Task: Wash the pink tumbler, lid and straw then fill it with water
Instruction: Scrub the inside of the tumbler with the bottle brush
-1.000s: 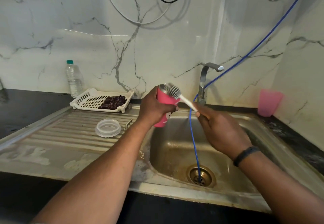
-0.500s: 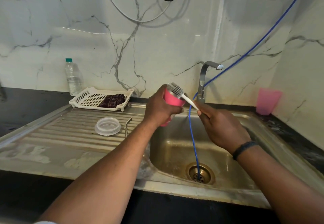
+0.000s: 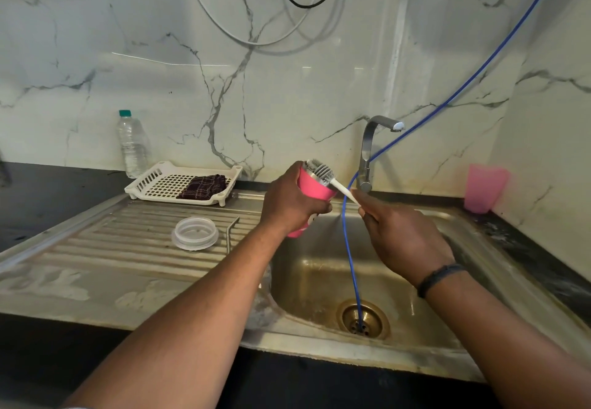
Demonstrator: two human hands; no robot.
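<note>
Clear plastic lid (image 3: 195,232) and a bent metal straw (image 3: 231,232) lie on the ribbed steel counter (image 3: 96,248), left of the basin. My left hand (image 3: 292,204) is wrapped around the pink tumbler (image 3: 315,184), tilted with its steel rim toward my right. My right hand (image 3: 404,237) pinches the white handle of the bottle brush (image 3: 323,173), whose grey bristles sit at the mouth. I judge the brush must go in along the tumbler's long axis.
</note>
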